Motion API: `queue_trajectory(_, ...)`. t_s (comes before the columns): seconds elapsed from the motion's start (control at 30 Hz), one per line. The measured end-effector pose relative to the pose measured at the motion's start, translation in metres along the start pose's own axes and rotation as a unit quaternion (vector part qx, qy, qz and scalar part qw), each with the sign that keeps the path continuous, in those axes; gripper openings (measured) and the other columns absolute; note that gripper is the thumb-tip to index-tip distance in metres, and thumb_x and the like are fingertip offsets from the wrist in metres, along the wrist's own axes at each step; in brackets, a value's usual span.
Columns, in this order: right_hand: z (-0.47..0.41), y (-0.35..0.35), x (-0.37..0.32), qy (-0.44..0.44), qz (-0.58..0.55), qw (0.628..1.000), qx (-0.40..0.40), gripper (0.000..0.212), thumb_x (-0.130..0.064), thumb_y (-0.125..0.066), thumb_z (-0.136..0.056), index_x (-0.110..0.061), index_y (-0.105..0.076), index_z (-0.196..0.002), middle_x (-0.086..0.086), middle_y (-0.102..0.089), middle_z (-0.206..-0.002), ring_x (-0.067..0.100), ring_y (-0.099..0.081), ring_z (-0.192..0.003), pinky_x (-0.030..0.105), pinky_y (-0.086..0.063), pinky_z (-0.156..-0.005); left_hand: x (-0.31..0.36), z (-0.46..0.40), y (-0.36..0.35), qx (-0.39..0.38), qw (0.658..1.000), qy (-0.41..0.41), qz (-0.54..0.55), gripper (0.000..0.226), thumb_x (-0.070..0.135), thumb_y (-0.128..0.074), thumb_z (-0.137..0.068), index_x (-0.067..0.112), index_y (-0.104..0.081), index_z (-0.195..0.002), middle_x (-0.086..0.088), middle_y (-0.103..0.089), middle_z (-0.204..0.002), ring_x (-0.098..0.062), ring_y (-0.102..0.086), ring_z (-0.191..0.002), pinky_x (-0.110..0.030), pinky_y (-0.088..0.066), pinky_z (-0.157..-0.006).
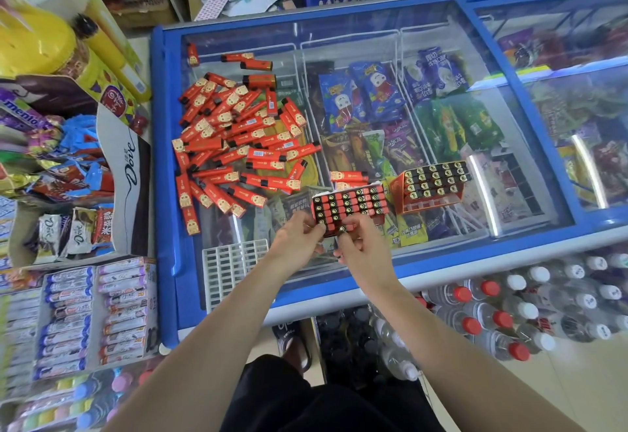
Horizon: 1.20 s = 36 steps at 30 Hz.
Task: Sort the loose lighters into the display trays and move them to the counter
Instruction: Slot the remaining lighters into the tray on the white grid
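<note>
- Head view, frame centre: nearly full display tray (348, 206) of red lighters stands on the freezer's glass lid (373, 98), lighter tops facing the camera.
- Left hand (297, 239) curls its fingers against the tray's lower left corner; right hand (362, 244) pinches at the lower edge, seemingly seating a lighter. Whether one is between the fingers, cannot tell.
- Second tray (430, 185), just right of the first, partly filled, bottom row open.
- Loose lighter pile (238, 146) upper left of centre on the glass; one stray lighter (348, 176) just above the held tray.
- Empty white grid insert (234, 261) lower left of the hands.
- Handling judgement: lighters light, hard, slick on glass. Tray looks like thin card, likely flexes when loaded; lift from both short ends, keep level.
</note>
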State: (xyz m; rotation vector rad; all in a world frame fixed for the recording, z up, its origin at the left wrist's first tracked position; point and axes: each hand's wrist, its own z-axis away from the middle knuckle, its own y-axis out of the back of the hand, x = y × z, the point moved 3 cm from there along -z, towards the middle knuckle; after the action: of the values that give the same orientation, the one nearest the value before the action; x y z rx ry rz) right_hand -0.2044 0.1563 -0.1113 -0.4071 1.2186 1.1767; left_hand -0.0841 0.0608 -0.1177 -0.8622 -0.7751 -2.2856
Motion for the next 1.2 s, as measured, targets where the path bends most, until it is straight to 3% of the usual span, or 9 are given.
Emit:
queue_trajectory(0.17, 0.001, -0.005, 0.003, -0.046, -0.122, 0.991, 0.025, 0.012, -0.004, -0.051, -0.104, -0.012, -0.059, -0.109, 0.026, -0.067, -0.089, 0.024, -0.067, -0.067, 0.034, -0.055, -0.060, 0.000, -0.001, 0.001, -0.002, 1.000, 0.000, -0.013, 0.013, 0.032, -0.056, -0.106, 0.020, -0.053, -0.110, 0.000, -0.073, -0.101, -0.012, -0.076, -0.081, -0.047, -0.062, -0.088)
queue_trajectory(0.43, -0.002, -0.013, 0.007, -0.138, -0.229, 0.961, 0.065, 0.012, -0.007, -0.060, -0.098, -0.007, -0.054, -0.109, 0.016, -0.073, -0.089, 0.023, -0.068, -0.060, 0.029, -0.051, -0.050, 0.000, 0.000, 0.002, -0.006, 0.999, -0.007, -0.053, 0.015, 0.035, -0.052, -0.107, 0.021, -0.052, -0.112, 0.001, -0.073, -0.102, -0.014, -0.074, -0.087, -0.046, -0.061, -0.086)
queue_trajectory(0.87, 0.000, -0.014, 0.010, -0.129, -0.211, 0.967, 0.067, 0.008, -0.005, -0.053, -0.101, -0.006, -0.057, -0.108, 0.013, -0.070, -0.087, 0.023, -0.066, -0.060, 0.030, -0.052, -0.051, -0.001, -0.001, 0.001, -0.008, 0.999, 0.002, -0.043, 0.018, 0.035, -0.052, -0.106, 0.019, -0.053, -0.113, -0.005, -0.073, -0.103, -0.019, -0.074, -0.089, -0.051, -0.060, -0.087)
queue_trajectory(1.0, -0.003, -0.011, 0.014, -0.157, -0.193, 0.967, 0.052, 0.004, -0.013, -0.056, -0.101, -0.010, -0.055, -0.104, 0.011, -0.068, -0.085, 0.023, -0.063, -0.060, 0.030, -0.050, -0.051, -0.001, 0.000, 0.001, -0.010, 0.999, 0.003, -0.043, 0.017, 0.035, -0.051, -0.107, 0.019, -0.053, -0.113, -0.004, -0.073, -0.102, -0.018, -0.074, -0.090, -0.051, -0.060, -0.088)
queue_trajectory(1.2, -0.008, -0.008, 0.004, -0.199, -0.150, 0.968, 0.023, 0.013, -0.022, -0.057, -0.101, -0.012, -0.058, -0.092, 0.006, -0.064, -0.069, 0.019, -0.061, -0.050, 0.027, -0.051, -0.048, 0.000, 0.000, 0.001, -0.012, 0.998, 0.003, -0.054, 0.017, 0.036, -0.051, -0.107, 0.020, -0.052, -0.112, -0.002, -0.073, -0.101, -0.018, -0.074, -0.091, -0.048, -0.061, -0.085)
